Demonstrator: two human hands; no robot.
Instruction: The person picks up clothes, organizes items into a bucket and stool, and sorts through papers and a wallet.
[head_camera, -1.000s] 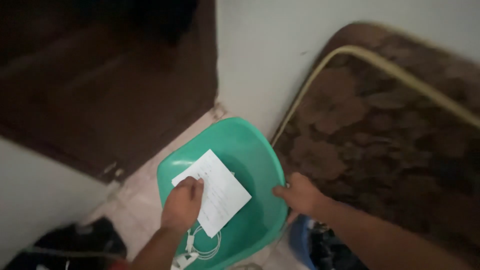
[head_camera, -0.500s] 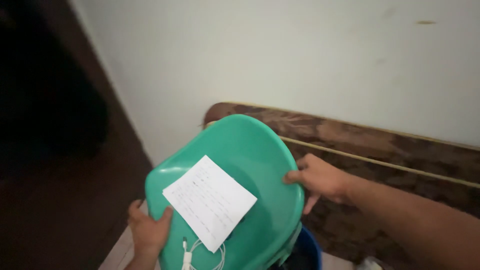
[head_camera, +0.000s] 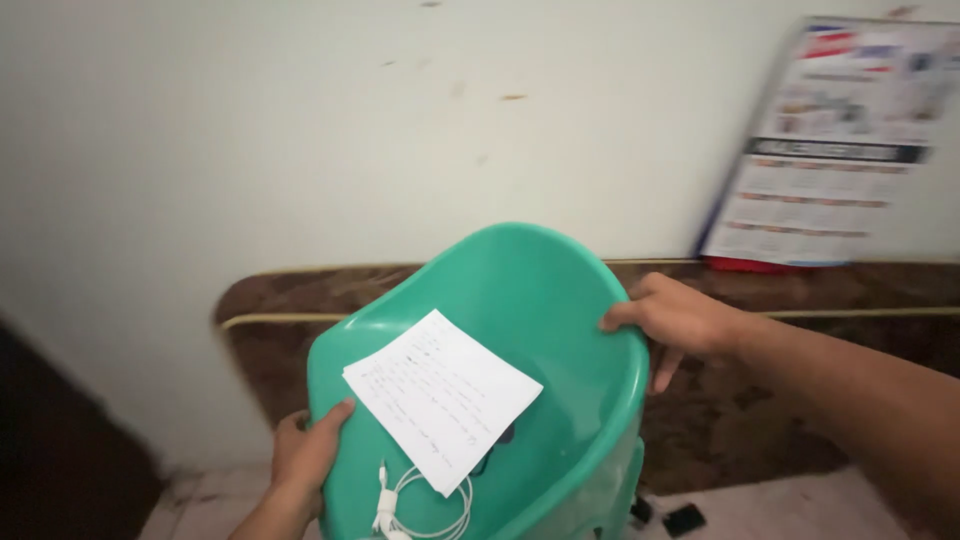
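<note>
A green plastic chair (head_camera: 560, 300) is held up off the floor in the middle of the view. My left hand (head_camera: 305, 455) grips the chair's left edge low down, thumb over the rim. On the opposite rim my right hand (head_camera: 675, 320) grips higher up. A white sheet of paper (head_camera: 440, 395) with handwriting lies on the seat, and a coiled white cable (head_camera: 420, 495) rests below it. A small dark object peeks out from under the paper.
A brown patterned mattress (head_camera: 800, 400) leans against the pale wall behind the chair. A wall calendar (head_camera: 840, 145) hangs at the upper right. A small black item (head_camera: 685, 520) lies on the floor tiles. Dark woodwork (head_camera: 60, 450) fills the lower left.
The chair has been lifted and the view has swung right and up. My left hand left the paper and took the chair's left edge; the calendar came into view.
</note>
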